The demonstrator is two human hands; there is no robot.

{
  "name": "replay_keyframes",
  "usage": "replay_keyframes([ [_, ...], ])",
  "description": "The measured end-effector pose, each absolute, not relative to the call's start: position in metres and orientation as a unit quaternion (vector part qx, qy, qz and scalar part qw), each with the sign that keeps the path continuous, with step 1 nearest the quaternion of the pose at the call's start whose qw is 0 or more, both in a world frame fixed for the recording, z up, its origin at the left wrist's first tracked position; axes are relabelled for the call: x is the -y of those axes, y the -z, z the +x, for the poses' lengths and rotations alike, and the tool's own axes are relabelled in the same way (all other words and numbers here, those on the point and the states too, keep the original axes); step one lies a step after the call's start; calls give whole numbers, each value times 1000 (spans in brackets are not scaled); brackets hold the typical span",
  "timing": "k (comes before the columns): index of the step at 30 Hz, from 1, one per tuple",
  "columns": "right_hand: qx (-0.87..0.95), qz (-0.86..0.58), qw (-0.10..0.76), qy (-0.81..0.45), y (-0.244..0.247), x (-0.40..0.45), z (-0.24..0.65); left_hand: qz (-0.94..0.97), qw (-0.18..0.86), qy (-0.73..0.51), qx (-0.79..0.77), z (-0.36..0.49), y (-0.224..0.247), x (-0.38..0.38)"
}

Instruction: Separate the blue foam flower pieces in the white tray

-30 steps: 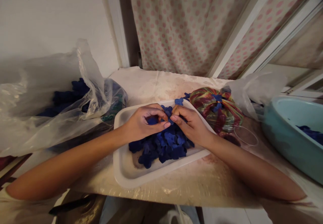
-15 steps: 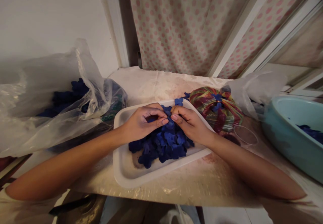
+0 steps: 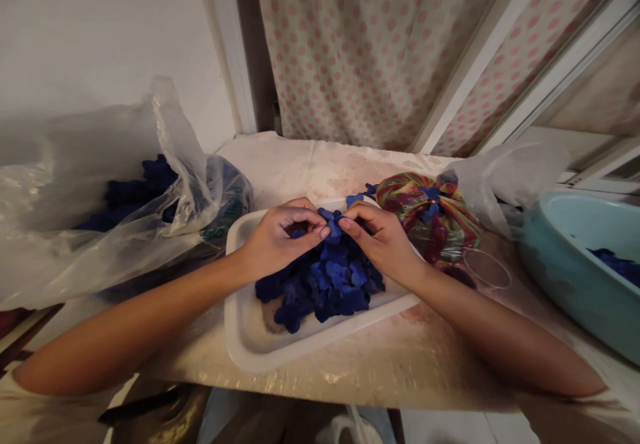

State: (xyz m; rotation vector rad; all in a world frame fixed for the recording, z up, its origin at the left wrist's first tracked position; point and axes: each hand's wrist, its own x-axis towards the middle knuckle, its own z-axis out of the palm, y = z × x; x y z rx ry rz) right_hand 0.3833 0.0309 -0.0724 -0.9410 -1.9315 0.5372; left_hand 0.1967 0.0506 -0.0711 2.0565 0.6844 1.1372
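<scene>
The left hand (image 3: 280, 241) and right hand (image 3: 380, 244) curve over blue flower pieces (image 3: 333, 277) heaped in a white tray (image 3: 240, 337) on the surface (image 3: 400, 357). The fingers (image 3: 305, 221) are curled, tips on the pieces; whether they grip cannot be determined.

We look from the person's head, facing forward and down, close above the tabletop (image 3: 320, 371). The left hand (image 3: 283, 237) and right hand (image 3: 380, 244) sit mid-frame over a white tray (image 3: 245, 344), with a polka-dot curtain (image 3: 370, 51) filling the top.
</scene>
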Motion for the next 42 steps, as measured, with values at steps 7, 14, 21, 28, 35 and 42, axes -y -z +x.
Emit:
replay_keyframes([
  [7, 748, -400, 478, -228, 73, -30, 385, 775, 379, -434, -261, 197, 69, -49],
  [14, 685, -421, 556, -209, 76, -41, 390, 753, 362, -461, -298, 196, 68, -50],
  [21, 660, -422, 562, -266, 83, -44, 391, 687, 337, -549, -336, 195, 71, -53],
  [28, 623, -403, 597, -305, 90, -49, 392, 667, 316, -582, -342, 194, 71, -53],
  [35, 609, -371, 573, -404, 79, -46, 387, 684, 312, -560, -350, 196, 70, -53],
  [42, 660, -383, 531, -368, 82, -41, 387, 714, 324, -520, -340, 196, 75, -55],
])
